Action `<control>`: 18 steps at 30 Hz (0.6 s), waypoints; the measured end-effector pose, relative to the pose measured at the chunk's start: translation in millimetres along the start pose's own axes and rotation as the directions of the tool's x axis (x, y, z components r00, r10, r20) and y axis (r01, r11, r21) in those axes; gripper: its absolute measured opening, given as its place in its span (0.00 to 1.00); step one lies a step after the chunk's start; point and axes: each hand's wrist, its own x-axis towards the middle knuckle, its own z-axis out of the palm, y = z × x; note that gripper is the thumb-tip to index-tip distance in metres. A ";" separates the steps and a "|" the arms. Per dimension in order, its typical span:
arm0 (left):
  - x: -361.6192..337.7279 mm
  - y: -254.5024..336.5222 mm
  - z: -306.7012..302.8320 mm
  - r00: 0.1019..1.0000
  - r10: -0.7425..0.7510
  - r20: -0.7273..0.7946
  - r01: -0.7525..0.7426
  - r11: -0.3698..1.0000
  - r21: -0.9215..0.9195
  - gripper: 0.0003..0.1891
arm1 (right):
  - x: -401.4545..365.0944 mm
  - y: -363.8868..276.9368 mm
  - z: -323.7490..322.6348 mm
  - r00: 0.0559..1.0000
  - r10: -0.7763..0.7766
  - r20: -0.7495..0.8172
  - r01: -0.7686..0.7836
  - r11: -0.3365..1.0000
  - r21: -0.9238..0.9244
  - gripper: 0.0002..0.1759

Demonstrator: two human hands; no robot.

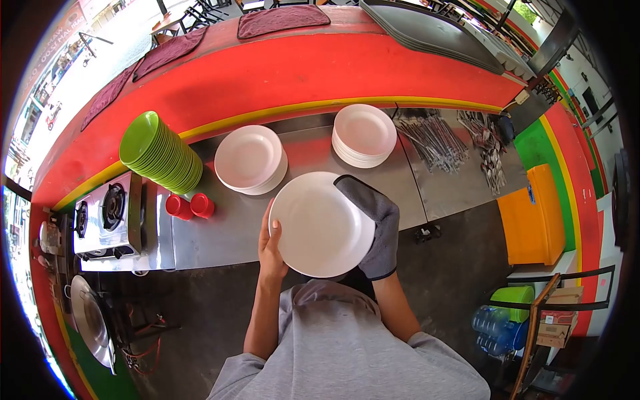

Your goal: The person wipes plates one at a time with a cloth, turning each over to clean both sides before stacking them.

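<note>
A white plate (320, 223) is held in front of my chest, its face turned up toward me. My left hand (270, 247) grips its left rim, with the thumb over the edge. A dark grey cloth (380, 223) covers my right hand (381, 257) and bears on the plate's right side, one flap reaching over the upper rim. The fingers of that hand are hidden under the cloth. Just beyond the plate stand two stacks of white plates, a left stack (250, 158) and a right stack (363, 133), on the steel counter (307, 153).
Left on the counter are a tall leaning stack of green bowls (163, 153), two red cups (190, 206) and a gas stove (110, 213). Metal cutlery (437, 143) lies at the right. A red ledge (267, 70) runs behind. An orange container (531, 217) stands right.
</note>
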 end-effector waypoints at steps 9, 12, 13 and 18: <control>14.6 0.6 -25.7 0.998 0.063 -0.004 -0.062 0.988 0.141 0.31 | -36.0 47.1 20.1 0.976 0.157 0.147 -0.110 0.951 -0.288 0.41; 20.1 -2.1 -33.2 0.998 0.065 0.027 -0.069 0.966 0.251 0.30 | -28.7 35.9 3.4 0.968 0.141 0.207 -0.004 0.835 -0.551 0.37; 22.8 -2.4 -33.6 0.997 0.069 0.040 -0.077 0.953 0.292 0.30 | -20.2 25.6 0.5 0.964 0.133 0.232 0.042 0.780 -0.624 0.36; 28.8 -11.2 -26.1 0.999 -0.011 -0.046 0.016 0.994 0.110 0.29 | 28.4 7.4 14.6 0.975 0.223 0.006 -0.215 0.930 0.299 0.23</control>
